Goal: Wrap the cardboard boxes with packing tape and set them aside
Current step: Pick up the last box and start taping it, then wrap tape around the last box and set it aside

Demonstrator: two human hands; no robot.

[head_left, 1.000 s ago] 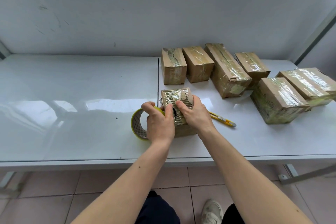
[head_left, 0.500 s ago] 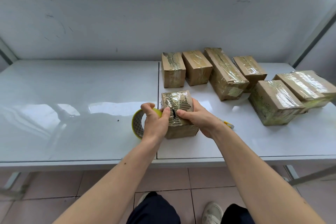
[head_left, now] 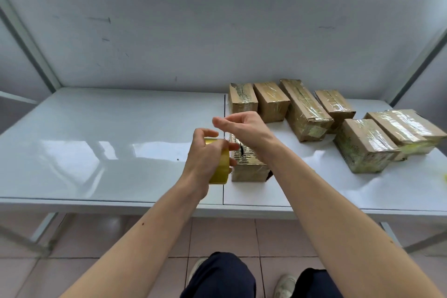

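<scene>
The left hand (head_left: 205,157) grips the yellow tape roll (head_left: 219,167); just right of it, under the right wrist, sits the small box (head_left: 249,166) — stiff, probably light, slick with tape, so best taken by its side faces. The right hand (head_left: 242,126) hovers above with fingers loosely extended, though whether they pinch a tape end I cannot tell. Beyond the hands — seven wrapped boxes (head_left: 304,109) line the white table (head_left: 108,133), well clear.

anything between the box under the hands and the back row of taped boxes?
Only the raised right hand overlaps that gap in the head view; the visible table strip between the small box and back row looks bare.
</scene>
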